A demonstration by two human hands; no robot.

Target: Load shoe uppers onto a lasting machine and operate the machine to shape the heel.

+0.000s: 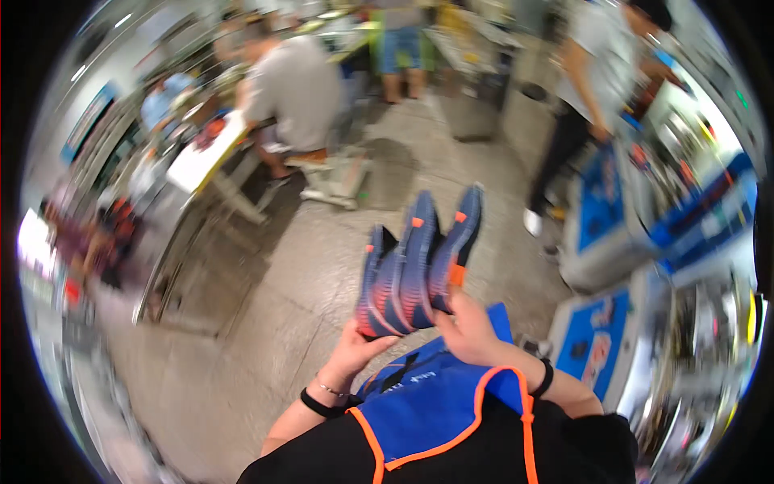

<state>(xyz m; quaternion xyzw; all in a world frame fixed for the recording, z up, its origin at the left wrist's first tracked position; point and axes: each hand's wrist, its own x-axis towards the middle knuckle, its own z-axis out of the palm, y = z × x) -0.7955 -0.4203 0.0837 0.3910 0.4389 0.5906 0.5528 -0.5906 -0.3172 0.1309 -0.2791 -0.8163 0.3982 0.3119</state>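
Note:
In front of my body I carry several navy knit shoe uppers (pixel 415 278) with orange tabs and pinkish-orange striping. They stand side by side in a bunch, their narrow ends pointing away from me. My left hand (pixel 356 352) grips the bunch at its near left end, thumb lying along the lower edge. At the near right side, my right hand (pixel 469 329) closes on the same bunch. The uppers hide some of the fingers of both hands. Below them hangs the blue apron (pixel 427 411) with orange trim that I wear.
On the left, a seated person (pixel 298 89) works at a white-topped table (pixel 211 153). To the right, another person (pixel 601 64) stands beside grey machines with blue panels (pixel 597 331). Farther back, someone in blue shorts (pixel 401 50) stands by a table. Concrete floor (pixel 314 266) stretches between them.

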